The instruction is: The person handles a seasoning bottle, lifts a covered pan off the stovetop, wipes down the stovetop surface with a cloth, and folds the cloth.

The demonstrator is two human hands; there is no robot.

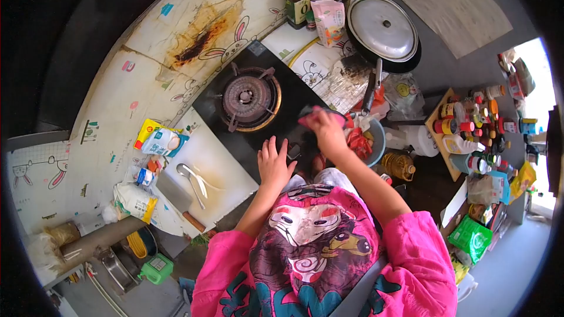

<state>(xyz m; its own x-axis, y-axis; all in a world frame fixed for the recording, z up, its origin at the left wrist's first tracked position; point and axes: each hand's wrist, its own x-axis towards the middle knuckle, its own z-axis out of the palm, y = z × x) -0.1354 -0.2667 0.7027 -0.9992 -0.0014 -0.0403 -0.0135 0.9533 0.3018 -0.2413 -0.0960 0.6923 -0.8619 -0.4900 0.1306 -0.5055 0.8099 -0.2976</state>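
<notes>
My right hand is closed on a pink cloth, pressed to the right side of the black gas stove. Part of the cloth is hidden under the fingers. My left hand rests with fingers spread on the stove's front edge, beside a small dark knob, and holds nothing. Further back, a round burner with metal supports sits on the stove. Just right of my right hand stands a blue bucket with red and pale scraps in it.
Left of the stove, a cutting board bears a spoon and a cleaver. A lidded pan stands at the back right, near bottles. A rack of seasoning jars is on the right, with an oil jug nearer.
</notes>
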